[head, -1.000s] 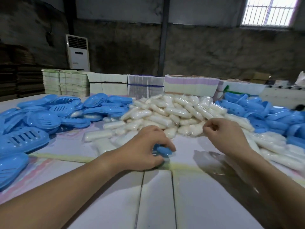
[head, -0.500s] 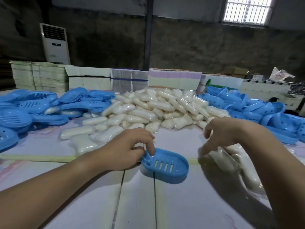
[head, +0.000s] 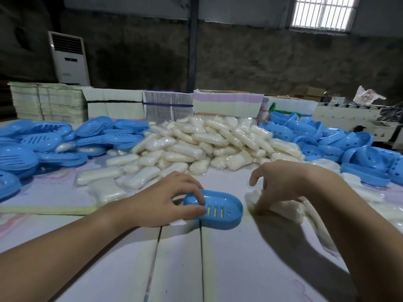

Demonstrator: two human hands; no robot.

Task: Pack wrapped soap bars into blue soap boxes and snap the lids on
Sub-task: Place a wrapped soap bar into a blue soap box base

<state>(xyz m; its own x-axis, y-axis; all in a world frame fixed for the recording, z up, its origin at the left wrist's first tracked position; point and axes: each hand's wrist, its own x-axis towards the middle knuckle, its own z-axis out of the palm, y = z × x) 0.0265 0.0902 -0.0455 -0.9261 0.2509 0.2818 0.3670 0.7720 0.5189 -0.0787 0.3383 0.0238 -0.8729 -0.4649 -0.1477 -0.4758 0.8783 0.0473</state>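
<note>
Gripping blue soap box [head: 220, 211]: left hand [head: 162, 202] fingers curled | right hand [head: 281, 182] fingers pinching wrapped soap bar [head: 283, 209]

A small packing workshop in a bare, dim room. A long counter [head: 218, 258] holds a heap of wrapped soap bars [head: 202, 144] between piles of blue soap boxes [head: 43, 140], with bundled flat cartons [head: 168, 105] behind. Rough dark walls, a barred window [head: 322, 13], a standing air conditioner [head: 69, 58].
</note>
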